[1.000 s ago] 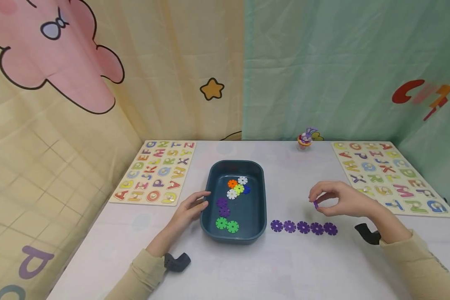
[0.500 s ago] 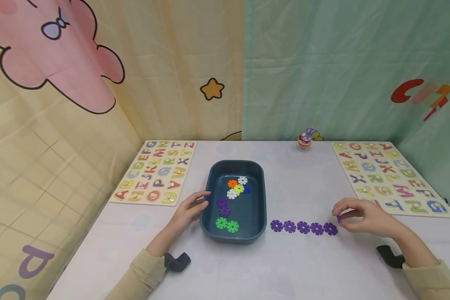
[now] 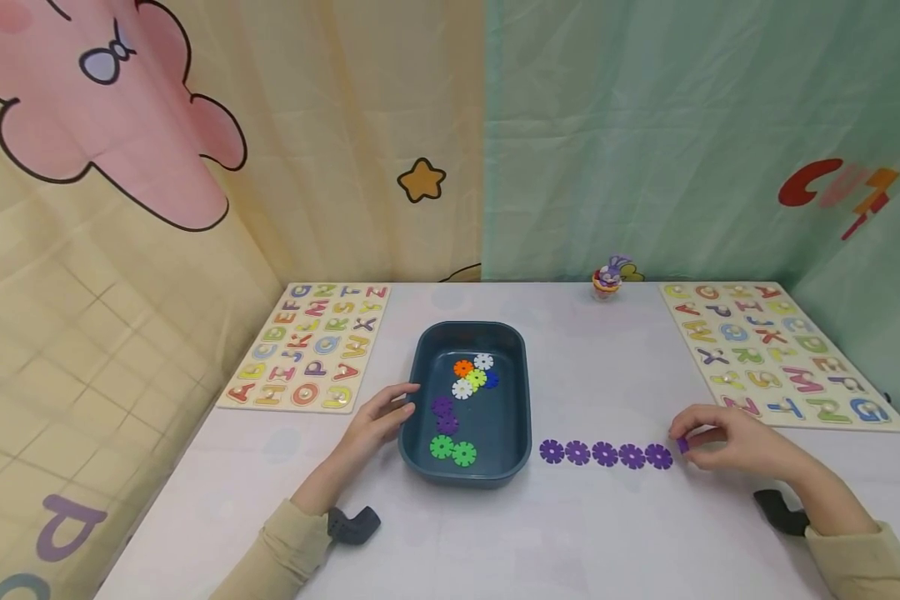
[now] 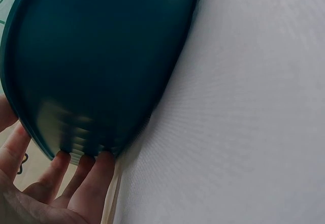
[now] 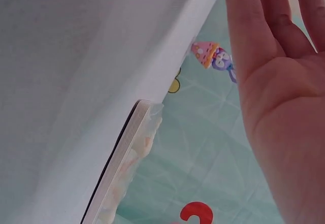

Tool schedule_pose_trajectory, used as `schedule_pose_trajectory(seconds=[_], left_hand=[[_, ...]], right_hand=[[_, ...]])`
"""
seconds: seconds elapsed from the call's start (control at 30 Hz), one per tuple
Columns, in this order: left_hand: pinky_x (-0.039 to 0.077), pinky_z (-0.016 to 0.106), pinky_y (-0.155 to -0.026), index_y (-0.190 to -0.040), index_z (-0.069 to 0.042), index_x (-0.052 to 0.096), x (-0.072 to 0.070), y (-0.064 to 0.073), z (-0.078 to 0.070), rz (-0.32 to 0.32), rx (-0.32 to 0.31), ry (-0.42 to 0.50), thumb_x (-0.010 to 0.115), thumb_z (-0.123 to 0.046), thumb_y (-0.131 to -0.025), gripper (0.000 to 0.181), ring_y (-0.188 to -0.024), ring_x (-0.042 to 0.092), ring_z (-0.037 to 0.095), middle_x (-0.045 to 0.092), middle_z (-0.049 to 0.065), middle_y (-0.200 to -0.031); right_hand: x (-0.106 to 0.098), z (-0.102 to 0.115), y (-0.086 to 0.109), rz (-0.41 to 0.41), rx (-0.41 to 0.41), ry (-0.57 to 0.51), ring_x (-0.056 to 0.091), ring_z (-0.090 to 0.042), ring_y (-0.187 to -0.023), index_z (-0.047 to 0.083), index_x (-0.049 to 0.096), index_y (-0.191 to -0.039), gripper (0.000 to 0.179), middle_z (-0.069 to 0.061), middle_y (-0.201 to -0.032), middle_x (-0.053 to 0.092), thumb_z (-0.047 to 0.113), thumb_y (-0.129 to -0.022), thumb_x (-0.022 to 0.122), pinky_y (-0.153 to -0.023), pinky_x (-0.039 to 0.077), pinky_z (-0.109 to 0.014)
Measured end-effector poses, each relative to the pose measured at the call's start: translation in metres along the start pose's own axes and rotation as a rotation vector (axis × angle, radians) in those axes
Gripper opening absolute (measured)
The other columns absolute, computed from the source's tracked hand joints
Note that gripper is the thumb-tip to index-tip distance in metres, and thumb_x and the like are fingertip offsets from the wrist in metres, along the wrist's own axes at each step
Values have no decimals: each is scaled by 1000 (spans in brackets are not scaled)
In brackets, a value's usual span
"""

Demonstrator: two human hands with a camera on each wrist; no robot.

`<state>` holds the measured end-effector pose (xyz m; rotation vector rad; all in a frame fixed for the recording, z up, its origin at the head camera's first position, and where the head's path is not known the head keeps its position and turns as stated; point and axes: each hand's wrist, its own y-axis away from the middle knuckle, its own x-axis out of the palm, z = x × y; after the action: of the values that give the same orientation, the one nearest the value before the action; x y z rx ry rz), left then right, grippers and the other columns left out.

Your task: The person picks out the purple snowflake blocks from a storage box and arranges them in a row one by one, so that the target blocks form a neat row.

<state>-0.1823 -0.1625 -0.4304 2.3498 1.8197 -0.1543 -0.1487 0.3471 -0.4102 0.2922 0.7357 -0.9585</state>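
Note:
My right hand (image 3: 723, 439) pinches a purple snowflake disc (image 3: 682, 445) between thumb and fingertips, just past the right end of a row. That row is made of several purple snowflake discs (image 3: 604, 454) lying flat on the white tabletop. In the right wrist view, only the palm and part of the fingers of the right hand (image 5: 284, 102) show. At the left side of the dark blue tray (image 3: 526, 400), my left hand (image 3: 378, 421) touches its wall, and the left wrist view has the fingertips against the outer wall of the tray (image 4: 101, 56).
Inside the tray are purple discs (image 3: 447, 425), green discs (image 3: 442, 447), and a white, orange, yellow and blue cluster. Alphabet boards lie on the left (image 3: 306, 346) and right (image 3: 783, 354). A small rabbit figure (image 3: 608, 277) stands at the back, before the curtain.
My right hand has moved right and toward the table's near side with the purple snowflake disc, down to the row's right end. The left hand stays at the tray.

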Motion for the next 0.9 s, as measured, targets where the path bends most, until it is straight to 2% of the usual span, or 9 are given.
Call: schedule_pose_trajectory(seconds=[0.2, 0.47, 0.73, 0.9], left_hand=[[36, 56, -99, -130, -20, 54, -1, -1, 2, -1, -3, -6, 61, -35, -90, 44, -131, 39, 30, 43, 2, -142], [37, 55, -100, -130, -20, 54, -1, 0, 1, 3, -8, -8, 61, -36, -90, 44, -131, 39, 29, 44, 1, -142], [37, 56, -99, -130, -20, 55, 0, 0, 0, -9, -17, 2, 62, -35, -90, 44, -131, 39, 30, 44, 1, -142], [36, 56, -99, -131, -20, 54, 0, 1, -1, -3, -11, 3, 62, -35, -90, 45, -131, 39, 29, 45, 1, -141]], right_hand=[[1, 0, 0, 22, -4, -34, 58, -5, -90, 9, 64, -100, 22, -2, -98, 64, 1, -80, 70, -77, 51, -20], [3, -1, -1, 9, -7, 10, 58, -4, -89, 11, 65, -99, 23, 2, -97, 65, 3, -79, 73, -77, 50, -19], [7, 2, -2, -22, -47, 108, 58, -4, -86, 13, 67, -96, 26, 4, -95, 65, 3, -75, 76, -73, 50, -18], [8, 2, -2, -25, -15, 186, 57, -2, -83, 17, 67, -94, 26, 9, -93, 64, 5, -73, 78, -70, 50, -20]])
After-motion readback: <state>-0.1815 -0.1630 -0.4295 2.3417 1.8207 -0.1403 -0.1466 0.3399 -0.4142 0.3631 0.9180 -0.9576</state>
